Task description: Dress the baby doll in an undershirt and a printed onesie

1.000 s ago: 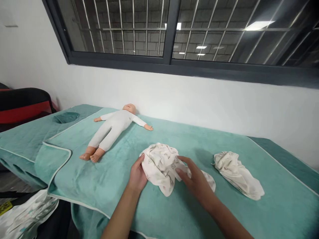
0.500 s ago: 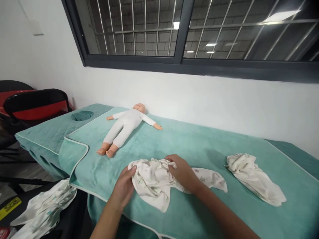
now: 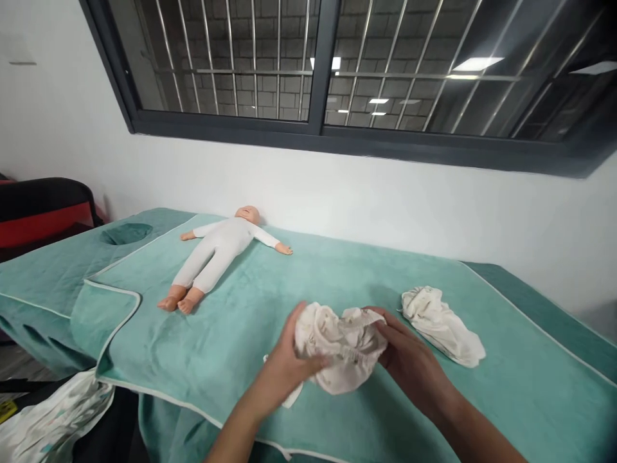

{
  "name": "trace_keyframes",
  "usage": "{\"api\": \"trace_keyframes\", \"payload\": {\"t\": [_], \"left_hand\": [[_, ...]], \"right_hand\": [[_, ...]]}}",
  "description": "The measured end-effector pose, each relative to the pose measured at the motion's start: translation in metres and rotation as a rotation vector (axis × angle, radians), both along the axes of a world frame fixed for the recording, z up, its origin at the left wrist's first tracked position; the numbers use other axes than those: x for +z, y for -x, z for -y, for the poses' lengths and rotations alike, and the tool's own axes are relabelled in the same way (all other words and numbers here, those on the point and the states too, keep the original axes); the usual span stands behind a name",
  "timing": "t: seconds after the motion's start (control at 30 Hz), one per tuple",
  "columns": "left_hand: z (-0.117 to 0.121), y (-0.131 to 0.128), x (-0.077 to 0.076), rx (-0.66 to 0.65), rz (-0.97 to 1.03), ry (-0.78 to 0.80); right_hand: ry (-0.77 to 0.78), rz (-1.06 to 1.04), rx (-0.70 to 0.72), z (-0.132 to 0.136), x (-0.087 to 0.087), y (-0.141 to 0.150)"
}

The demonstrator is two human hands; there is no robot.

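A bunched white baby garment (image 3: 344, 350) with a small print and a gathered, elastic-looking edge is held up between my hands above the bed. My left hand (image 3: 282, 370) grips its left side, thumb across the front. My right hand (image 3: 409, 357) pinches the upper right edge. Below my left hand a strip of white cloth (image 3: 292, 395) shows; whether it belongs to the same garment I cannot tell. Farther back, a baby doll (image 3: 219, 247) in a white long-sleeved suit lies on its back with arms spread and feet toward me.
A second crumpled white garment (image 3: 443, 325) lies to the right on the green bed cover (image 3: 337, 270). White printed cloths (image 3: 58, 418) rest on a dark seat at lower left. Behind the bed are a wall and a barred window (image 3: 226, 64). A red-black chair (image 3: 45, 212) stands at left.
The garment has been gathered up and lifted, and its right part no longer trails along the bed. Both hands have shifted right in view. The camera has turned to the right.
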State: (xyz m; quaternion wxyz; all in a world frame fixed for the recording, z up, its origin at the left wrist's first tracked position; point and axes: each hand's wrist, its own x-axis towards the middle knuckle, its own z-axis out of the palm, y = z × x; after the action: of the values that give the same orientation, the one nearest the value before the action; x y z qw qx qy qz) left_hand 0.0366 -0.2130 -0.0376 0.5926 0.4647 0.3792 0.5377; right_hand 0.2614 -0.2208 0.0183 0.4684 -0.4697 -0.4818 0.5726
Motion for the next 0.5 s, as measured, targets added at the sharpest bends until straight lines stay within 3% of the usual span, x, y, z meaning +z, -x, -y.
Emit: {"api": "trace_keyframes", "payload": {"t": [0.07,0.13,0.17,0.23,0.3,0.37,0.43,0.5], "left_hand": [[0.004,-0.022,-0.001,-0.120,-0.108,-0.128],[0.006,-0.039,-0.001,-0.144,-0.231,-0.234],[0.005,-0.043,0.000,-0.130,-0.266,-0.251],[0.000,-0.046,0.002,-0.048,-0.228,-0.191],[-0.009,-0.043,0.007,0.095,-0.027,-0.036],[-0.020,-0.040,0.013,0.226,0.243,0.168],[-0.032,-0.041,0.021,0.248,0.483,0.347],[-0.042,-0.052,0.030,0.161,0.670,0.469]], "right_hand": [[-0.016,-0.023,0.129,0.015,0.003,0.001],[-0.104,0.082,0.235,0.019,0.009,-0.007],[-0.169,0.196,0.242,0.016,0.012,-0.016],[-0.320,0.539,0.114,0.001,0.013,-0.043],[-0.467,0.974,-0.185,-0.021,0.005,-0.079],[-0.519,1.317,-0.312,-0.041,-0.010,-0.118],[-0.370,1.445,-0.316,-0.052,-0.027,-0.150],[-0.216,1.341,-0.344,-0.054,-0.036,-0.173]]}}
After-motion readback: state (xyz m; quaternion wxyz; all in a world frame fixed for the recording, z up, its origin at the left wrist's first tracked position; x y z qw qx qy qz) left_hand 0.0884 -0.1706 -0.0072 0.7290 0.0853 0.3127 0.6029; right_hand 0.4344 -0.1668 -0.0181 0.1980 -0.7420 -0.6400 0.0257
